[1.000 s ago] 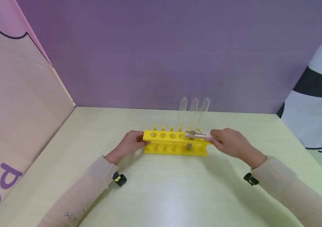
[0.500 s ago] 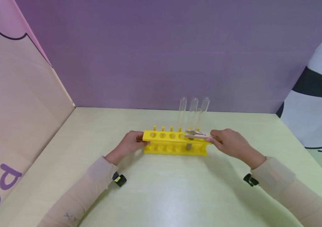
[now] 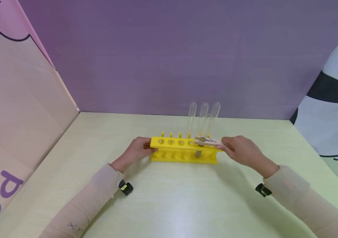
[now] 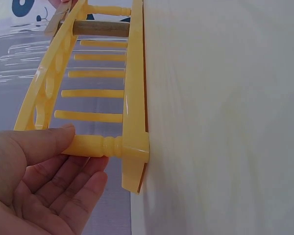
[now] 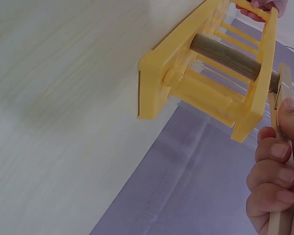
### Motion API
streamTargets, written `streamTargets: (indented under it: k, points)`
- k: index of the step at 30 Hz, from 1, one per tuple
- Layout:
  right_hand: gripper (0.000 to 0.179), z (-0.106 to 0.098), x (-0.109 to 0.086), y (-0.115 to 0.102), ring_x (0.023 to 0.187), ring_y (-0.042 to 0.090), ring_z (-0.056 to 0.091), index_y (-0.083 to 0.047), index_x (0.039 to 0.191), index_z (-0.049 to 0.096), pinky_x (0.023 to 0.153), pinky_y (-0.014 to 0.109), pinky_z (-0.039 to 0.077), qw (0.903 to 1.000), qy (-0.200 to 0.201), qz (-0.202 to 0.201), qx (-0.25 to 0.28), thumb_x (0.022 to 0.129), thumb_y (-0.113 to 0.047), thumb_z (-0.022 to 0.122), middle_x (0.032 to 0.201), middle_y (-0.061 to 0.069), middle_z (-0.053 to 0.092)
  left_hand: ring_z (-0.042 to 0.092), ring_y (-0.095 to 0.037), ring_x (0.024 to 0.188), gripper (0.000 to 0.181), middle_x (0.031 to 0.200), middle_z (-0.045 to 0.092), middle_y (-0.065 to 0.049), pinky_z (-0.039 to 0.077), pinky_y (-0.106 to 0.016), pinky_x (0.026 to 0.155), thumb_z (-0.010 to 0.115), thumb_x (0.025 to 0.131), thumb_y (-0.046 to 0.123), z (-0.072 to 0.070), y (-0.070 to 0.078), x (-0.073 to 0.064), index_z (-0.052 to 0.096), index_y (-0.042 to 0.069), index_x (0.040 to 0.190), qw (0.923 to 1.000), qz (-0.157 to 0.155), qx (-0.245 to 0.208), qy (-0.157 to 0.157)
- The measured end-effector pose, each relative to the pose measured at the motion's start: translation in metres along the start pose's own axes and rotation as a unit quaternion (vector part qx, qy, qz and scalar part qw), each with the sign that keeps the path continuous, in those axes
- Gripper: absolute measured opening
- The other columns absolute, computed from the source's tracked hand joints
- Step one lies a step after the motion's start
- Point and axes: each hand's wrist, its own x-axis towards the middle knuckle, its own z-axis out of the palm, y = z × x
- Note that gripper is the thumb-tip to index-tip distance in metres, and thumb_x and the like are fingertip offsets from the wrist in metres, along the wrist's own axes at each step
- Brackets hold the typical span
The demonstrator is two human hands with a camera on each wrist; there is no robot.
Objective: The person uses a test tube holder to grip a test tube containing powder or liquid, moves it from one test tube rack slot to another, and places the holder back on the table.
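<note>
1. Left hand (image 3: pixel 134 152): pinching end post of yellow rack (image 3: pixel 172 146), beside it on bench (image 3: pixel 175 191).
2. Right hand (image 3: pixel 243 150): fingers curled round wooden clamp (image 3: pixel 212 142).
3. Tube, lower part brown (image 5: pixel 228 55): between hands, nearer right; seated in rack, seemingly clamped.
4. Progress, judged: tube racked; clamp not yet off; placing or removing, cannot tell.

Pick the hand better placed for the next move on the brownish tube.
Probably the right hand: it grips the wooden clamp, whose end sits at the top of the brownish tube. The left hand holds the yellow rack at its opposite end, so seems better suited to steadying.
</note>
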Motion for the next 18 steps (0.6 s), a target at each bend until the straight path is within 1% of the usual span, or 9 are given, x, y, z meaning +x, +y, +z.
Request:
streamTargets:
  k: [3,9,14,18]
  points:
    - [0.029,0.0007,-0.0005,0.0003,0.048,0.006,0.026,-0.017,0.069,0.046,0.047,0.022,0.025,1.0000,0.000,0.000,-0.004,0.092,-0.026,0.061,0.053,-0.008,0.028,0.058,-0.019,0.097,0.030,0.118,0.065,-0.007,0.051,-0.034,0.089,0.065,0.088,0.007,0.0004,-0.0007,0.0004,0.064,0.006,0.118,1.0000,0.000,0.002,-0.002]
    - [0.025,0.0005,-0.0013,0.0007,0.048,0.006,0.028,-0.015,0.071,0.051,0.046,0.022,0.026,1.0000,0.003,0.000,-0.001,0.091,-0.023,0.063,0.054,-0.008,0.032,0.059,-0.020,0.098,0.029,0.116,0.065,-0.007,0.051,-0.035,0.089,0.065,0.088,0.007,0.0000,-0.0005,0.0013,0.065,0.005,0.116,1.0000,0.007,-0.004,-0.003]
    - [0.026,-0.0027,-0.0007,-0.0007,0.047,0.006,0.027,-0.016,0.071,0.050,0.046,0.022,0.026,1.0000,0.004,0.000,-0.005,0.091,-0.025,0.063,0.053,-0.008,0.031,0.058,-0.020,0.097,0.030,0.117,0.065,-0.007,0.050,-0.035,0.090,0.065,0.088,0.007,-0.0003,-0.0005,0.0017,0.064,0.006,0.118,1.0000,0.001,-0.004,-0.003]
    - [0.024,-0.0073,-0.0002,-0.0024,0.048,0.007,0.028,-0.015,0.072,0.052,0.046,0.023,0.026,1.0000,0.002,0.002,-0.008,0.090,-0.025,0.063,0.053,-0.007,0.033,0.058,-0.020,0.097,0.030,0.118,0.065,-0.007,0.050,-0.035,0.090,0.065,0.088,0.007,-0.0002,-0.0007,0.0016,0.064,0.006,0.118,1.0000,-0.001,-0.004,-0.004]
